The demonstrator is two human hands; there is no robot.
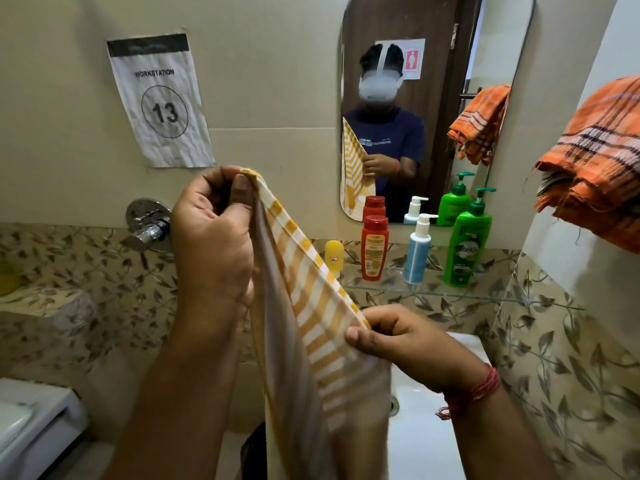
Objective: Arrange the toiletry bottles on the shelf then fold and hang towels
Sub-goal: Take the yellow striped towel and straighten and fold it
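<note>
A yellow-and-white striped towel (311,334) hangs in front of me, held by its top edge. My left hand (211,237) pinches one corner high up near the wall. My right hand (408,337) pinches the same edge lower and to the right, so the edge slopes down between them. On the glass shelf (467,293) under the mirror stand a small yellow bottle (334,255), a red bottle (374,247), a blue-and-white pump bottle (418,249) and a green pump bottle (467,242), all upright in a row.
An orange checked towel (599,161) hangs folded at the upper right. A mirror (433,98) is above the shelf. A chrome tap (149,225) projects from the wall on the left. A white basin (426,410) lies below my right hand.
</note>
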